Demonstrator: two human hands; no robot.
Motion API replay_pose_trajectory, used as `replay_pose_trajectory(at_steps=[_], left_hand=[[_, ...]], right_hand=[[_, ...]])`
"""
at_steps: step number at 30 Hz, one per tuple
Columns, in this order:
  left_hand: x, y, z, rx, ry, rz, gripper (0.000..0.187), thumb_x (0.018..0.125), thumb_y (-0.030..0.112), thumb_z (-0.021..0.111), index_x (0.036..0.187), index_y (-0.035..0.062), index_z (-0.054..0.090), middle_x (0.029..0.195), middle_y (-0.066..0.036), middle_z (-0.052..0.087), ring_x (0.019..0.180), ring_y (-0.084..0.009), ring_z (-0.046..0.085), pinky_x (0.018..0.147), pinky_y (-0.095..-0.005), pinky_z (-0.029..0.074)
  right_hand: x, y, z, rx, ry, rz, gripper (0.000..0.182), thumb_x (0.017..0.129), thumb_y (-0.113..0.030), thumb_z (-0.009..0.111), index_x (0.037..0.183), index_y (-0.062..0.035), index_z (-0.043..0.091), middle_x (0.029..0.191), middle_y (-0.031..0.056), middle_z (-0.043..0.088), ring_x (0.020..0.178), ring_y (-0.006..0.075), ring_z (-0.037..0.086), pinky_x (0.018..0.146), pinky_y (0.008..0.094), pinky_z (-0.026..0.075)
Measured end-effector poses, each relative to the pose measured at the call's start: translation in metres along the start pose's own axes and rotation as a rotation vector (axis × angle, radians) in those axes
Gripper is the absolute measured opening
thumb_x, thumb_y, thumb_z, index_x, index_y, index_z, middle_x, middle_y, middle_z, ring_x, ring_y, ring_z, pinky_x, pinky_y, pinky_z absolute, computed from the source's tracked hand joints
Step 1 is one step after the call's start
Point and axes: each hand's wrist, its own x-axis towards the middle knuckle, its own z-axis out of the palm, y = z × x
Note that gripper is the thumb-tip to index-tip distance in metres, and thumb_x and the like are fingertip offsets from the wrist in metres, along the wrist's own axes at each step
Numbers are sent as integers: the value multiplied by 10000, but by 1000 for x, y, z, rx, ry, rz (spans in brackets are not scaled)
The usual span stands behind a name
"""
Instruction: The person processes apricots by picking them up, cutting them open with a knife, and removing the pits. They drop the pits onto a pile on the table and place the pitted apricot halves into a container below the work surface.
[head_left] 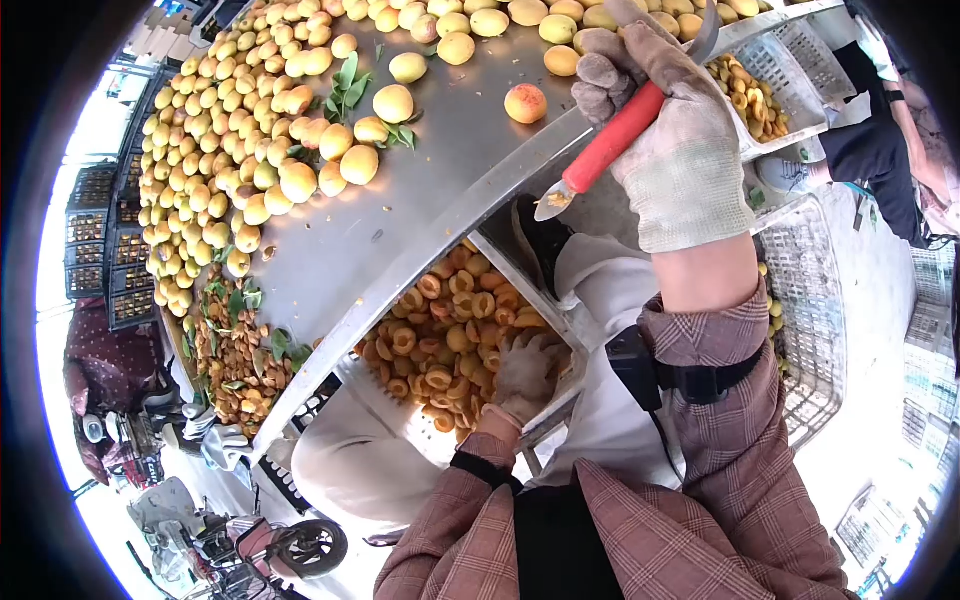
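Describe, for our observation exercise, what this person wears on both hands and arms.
The right hand and left hand wear pale gloves, the right one knitted-looking and greyish at the fingers. Brownish-pink plaid sleeves each have a black strap.

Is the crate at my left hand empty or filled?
The crate is filled: fruit halves crowd its visible inside; whether brimful, unclear.

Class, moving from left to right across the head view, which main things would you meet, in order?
Stacked dark crates, heap of apricot pits, left hand, right hand, large white crate.
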Motion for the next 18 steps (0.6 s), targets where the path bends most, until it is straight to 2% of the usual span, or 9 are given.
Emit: replay_pose_trajectory(at_steps=[2, 3, 6, 8, 10, 12, 14, 16, 18], left_hand=[[1, 2, -9, -16, -50, -61, 274, 769, 225, 608, 1023, 144, 668, 1102, -54, 600, 1141, -307, 483, 1051, -496, 250], [-4, -2, 0, 57, -10, -133, 256, 769, 259, 614, 992, 151, 678, 1106, -69, 588, 1147, -302, 474, 1058, -517, 224], [-13, -12, -23, 227, -58, -275, 444, 636, 383, 728, 1037, 198, 675, 1077, -84, 573, 1131, -293, 468, 1087, -512, 198], [-32, -26, -15, 279, -113, -313, 556, 559, 414, 766, 1069, 220, 661, 1092, -79, 569, 1153, -291, 453, 1089, -510, 196], [-45, -32, -14, 347, -140, -340, 559, 558, 409, 767, 1072, 220, 658, 1110, -81, 560, 1166, -283, 442, 1084, -507, 207], [-52, -44, -20, 421, -120, -385, 562, 557, 404, 769, 1076, 220, 654, 1128, -83, 551, 1178, -275, 431, 1078, -504, 218], [-64, -65, -31, 547, -114, -476, 503, 629, 427, 743, 1073, 214, 639, 1260, -95, 492, 1242, -303, 381, 1107, -505, 195], [-74, -86, -30, 504, -81, -523, 508, 632, 416, 747, 1084, 213, 635, 1293, -90, 468, 1250, -314, 371, 1107, -481, 209], [-83, -113, -24, 462, -57, -582, 514, 634, 405, 752, 1094, 211, 631, 1325, -86, 444, 1257, -325, 360, 1107, -457, 223]], right_hand=[[2, 1, -4, 98, -10, 78, 172, 912, -148, 575, 1040, -33, 568, 782, 91, 595, 648, 167, 496, 578, 309, 375], [-4, 4, 11, -44, 160, 3, 179, 911, -148, 577, 1047, -33, 569, 776, 100, 600, 629, 173, 496, 572, 317, 386], [5, 10, -3, 75, -2, 39, 182, 932, -115, 524, 1069, -2, 563, 751, 89, 590, 624, 188, 513, 570, 305, 426], [2, 13, 6, 117, 85, 34, 173, 926, -92, 521, 1059, 12, 561, 731, 84, 576, 627, 178, 526, 551, 278, 440], [-17, -8, 36, -58, 318, 124, 168, 907, -75, 536, 1050, 8, 566, 725, 81, 569, 614, 161, 536, 532, 256, 445], [-8, 13, 5, 187, 0, -4, 178, 889, -48, 534, 1053, 5, 574, 711, 62, 568, 551, 152, 527, 499, 260, 432], [-12, -9, 34, -45, 397, 132, 180, 882, -42, 538, 1051, 5, 579, 709, 70, 580, 560, 157, 550, 499, 253, 441], [-6, -1, 19, 159, 170, 79, 188, 872, -29, 543, 1053, 5, 583, 724, 87, 600, 595, 164, 589, 517, 251, 465], [-11, -1, 16, 31, 269, -12, 193, 871, -43, 565, 1056, 11, 586, 742, 105, 613, 601, 185, 592, 512, 266, 465]])
